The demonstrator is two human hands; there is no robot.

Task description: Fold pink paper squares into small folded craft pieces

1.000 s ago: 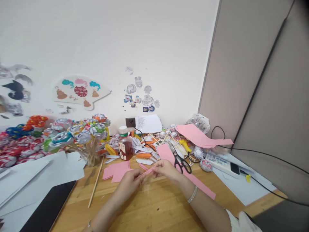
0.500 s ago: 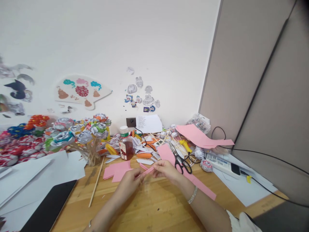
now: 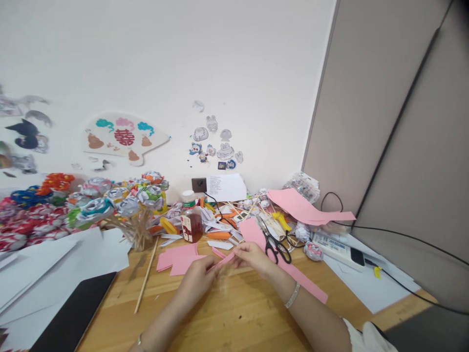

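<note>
Between my two hands, over the wooden table (image 3: pixel 227 318), is a narrow folded piece of pink paper (image 3: pixel 225 260). My left hand (image 3: pixel 200 277) pinches its left end, fingers closed. The fingers of my right hand (image 3: pixel 252 258) are closed on the other end. Just left of the hands lie several pink paper pieces (image 3: pixel 178 256). Black-handled scissors (image 3: pixel 276 248) rest on a long pink strip (image 3: pixel 306 283), right beside my right hand. My fingers hide part of the folded paper.
A glue bottle (image 3: pixel 190 222) stands behind my hands among paper scraps. Paper flowers on sticks (image 3: pixel 128 205) crowd the left back. A wooden stick (image 3: pixel 145 276), white sheets (image 3: pixel 32 274) and a black flat object (image 3: pixel 75 313) lie left. A power strip (image 3: pixel 339 252) with cables sits right.
Both hands stay almost in the same place, still on the folded pink paper. My left hand and forearm have shifted very slightly.
</note>
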